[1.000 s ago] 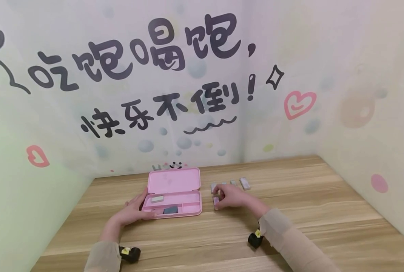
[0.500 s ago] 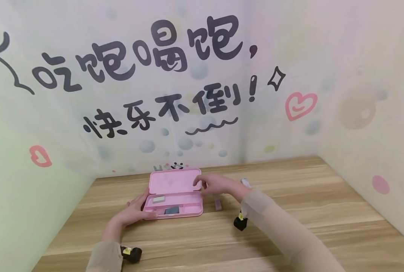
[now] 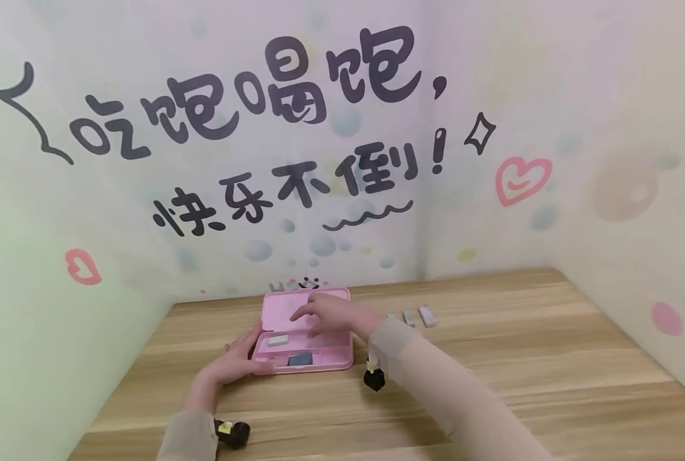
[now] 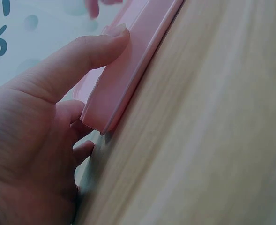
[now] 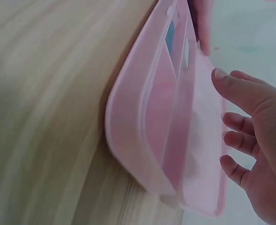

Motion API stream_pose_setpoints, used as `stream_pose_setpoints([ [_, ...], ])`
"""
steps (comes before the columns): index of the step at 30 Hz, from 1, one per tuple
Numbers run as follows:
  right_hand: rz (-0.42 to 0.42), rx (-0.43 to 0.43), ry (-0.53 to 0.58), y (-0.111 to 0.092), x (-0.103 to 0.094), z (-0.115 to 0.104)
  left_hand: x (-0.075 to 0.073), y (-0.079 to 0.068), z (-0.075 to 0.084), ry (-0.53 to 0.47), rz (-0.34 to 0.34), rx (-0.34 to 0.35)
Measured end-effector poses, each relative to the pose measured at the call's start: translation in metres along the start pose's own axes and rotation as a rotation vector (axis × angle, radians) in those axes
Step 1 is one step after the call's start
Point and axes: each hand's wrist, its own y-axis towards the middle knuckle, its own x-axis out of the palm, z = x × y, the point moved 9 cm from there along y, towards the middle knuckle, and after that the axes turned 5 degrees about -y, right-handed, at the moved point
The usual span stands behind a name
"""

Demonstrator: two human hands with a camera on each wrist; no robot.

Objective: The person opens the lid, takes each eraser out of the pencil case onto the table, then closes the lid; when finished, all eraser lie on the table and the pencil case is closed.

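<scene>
A pink pencil case [image 3: 335,367] lies on the table with its lid [image 3: 279,307] folded back. My left hand [image 3: 233,362] grips its left end, the thumb [image 4: 102,49] on the near wall and the fingers round the side. Inside are a whitish eraser [image 3: 278,340] in the back compartment and a dark blue-grey eraser [image 3: 301,360] in the front one. My right hand [image 3: 333,312] hovers over the case's right half, hiding part of the lid and back compartment. In the right wrist view its fingers [image 5: 238,124] are loosely bent, apart from the thumb, with nothing seen between them.
To the right of the case, small eraser-like blocks lie on the wooden table [image 3: 527,333]: a pale lilac one [image 3: 427,315], a grey one [image 3: 408,318] and a bluish one [image 3: 391,316] partly behind the right sleeve. A printed wall sheet [image 3: 481,237] stands behind.
My right hand has moved left from the loose blocks to above the open case, and its sleeve now covers the spot of the pinkish block. My left hand keeps its hold on the case.
</scene>
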Motion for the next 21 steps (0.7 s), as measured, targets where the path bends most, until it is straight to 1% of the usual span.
stream_pose_setpoints([
  [7, 0.001, 0.014, -0.078, 0.016, 0.007, -0.014, 0.0, 0.001, -0.003, -0.006, 0.009, -0.001],
  [11, 0.008, -0.009, -0.166, 0.022, 0.008, -0.024, 0.0, 0.001, -0.004, 0.006, 0.012, -0.004],
  [13, 0.009, -0.016, -0.184, 0.025, 0.01, -0.027, 0.0, 0.001, -0.004, 0.002, 0.012, -0.002],
  [21, -0.012, 0.023, -0.153, 0.035, 0.024, -0.028, -0.001, 0.0, -0.003, 0.002, 0.014, -0.007],
])
